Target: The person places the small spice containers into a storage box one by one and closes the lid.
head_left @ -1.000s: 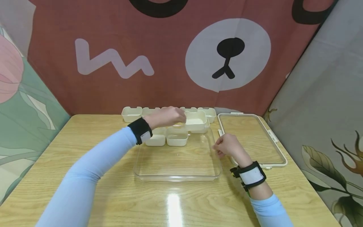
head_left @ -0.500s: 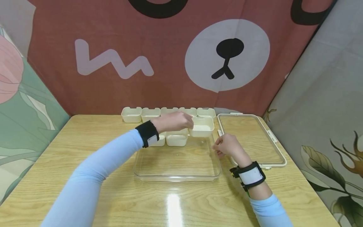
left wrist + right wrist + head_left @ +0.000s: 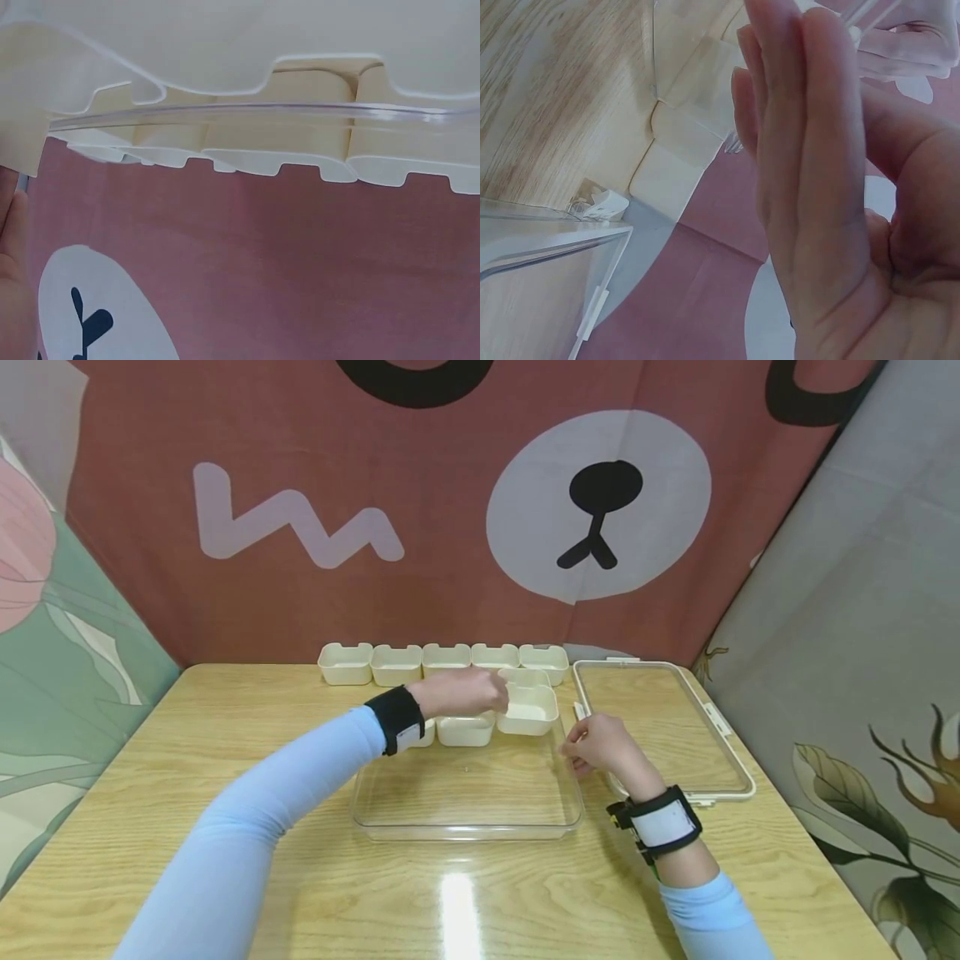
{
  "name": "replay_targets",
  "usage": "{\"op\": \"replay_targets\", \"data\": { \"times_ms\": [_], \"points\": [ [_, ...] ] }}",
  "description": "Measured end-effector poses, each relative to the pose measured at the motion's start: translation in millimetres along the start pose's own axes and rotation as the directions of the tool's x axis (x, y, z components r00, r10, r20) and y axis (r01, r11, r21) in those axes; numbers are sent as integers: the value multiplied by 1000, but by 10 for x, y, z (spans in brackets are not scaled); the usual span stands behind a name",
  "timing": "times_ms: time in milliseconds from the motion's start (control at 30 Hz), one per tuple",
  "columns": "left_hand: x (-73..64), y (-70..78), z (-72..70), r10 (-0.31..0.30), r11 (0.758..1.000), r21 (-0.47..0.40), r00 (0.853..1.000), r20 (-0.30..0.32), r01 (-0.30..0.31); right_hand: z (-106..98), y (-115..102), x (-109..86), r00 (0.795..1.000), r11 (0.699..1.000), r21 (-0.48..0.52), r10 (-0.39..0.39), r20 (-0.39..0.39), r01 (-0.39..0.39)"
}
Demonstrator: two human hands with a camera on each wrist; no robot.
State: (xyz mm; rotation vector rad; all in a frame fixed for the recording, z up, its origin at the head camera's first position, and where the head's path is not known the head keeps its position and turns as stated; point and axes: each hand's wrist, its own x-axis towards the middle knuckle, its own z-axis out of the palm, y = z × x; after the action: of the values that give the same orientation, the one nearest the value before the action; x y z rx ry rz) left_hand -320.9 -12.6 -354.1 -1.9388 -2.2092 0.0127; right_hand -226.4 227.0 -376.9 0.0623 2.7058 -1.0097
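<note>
"Watching the clear bin (image 3: pixel 465 832), lower middle of frame: what's risky?"

"Could skid if bumped. Right hand (image 3: pixel 600 745) is at its right edge; can't tell whether those fingers pinch it."

"And the left hand (image 3: pixel 467 692), near centre?"

"Fingers gripping the held cup (image 3: pixel 528 714), right of centre, over the bin's far right corner."

"Failure there?"

"Might clip the neighbouring cup (image 3: pixel 465 732) on its left and jam tilted; from here, that hand hides the gap."
</note>
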Motion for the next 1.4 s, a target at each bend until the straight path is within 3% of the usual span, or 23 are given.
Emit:
{"op": "replay_targets", "data": {
  "times_ms": [467,733,933,1167,1400],
  "points": [
    [-17,-19,78,-17,1000,21,995,101,15,-15,2,20,1000,999,48,15,10,-16],
    [-15,0,81,-8,1000,-22,992,129,11,-12,1,24,1000,997,70,20,13,-21],
    [-8,27,117,-58,995,-76,986,156,70,-11,11,17,1000,998,64,21,14,-22],
    [-4,47,167,-77,991,-98,985,155,92,-18,31,5,999,998,46,39,18,-40],
    [-24,42,189,-49,995,-84,991,127,60,-7,27,12,1000,998,60,13,11,-14]
  ]
}}
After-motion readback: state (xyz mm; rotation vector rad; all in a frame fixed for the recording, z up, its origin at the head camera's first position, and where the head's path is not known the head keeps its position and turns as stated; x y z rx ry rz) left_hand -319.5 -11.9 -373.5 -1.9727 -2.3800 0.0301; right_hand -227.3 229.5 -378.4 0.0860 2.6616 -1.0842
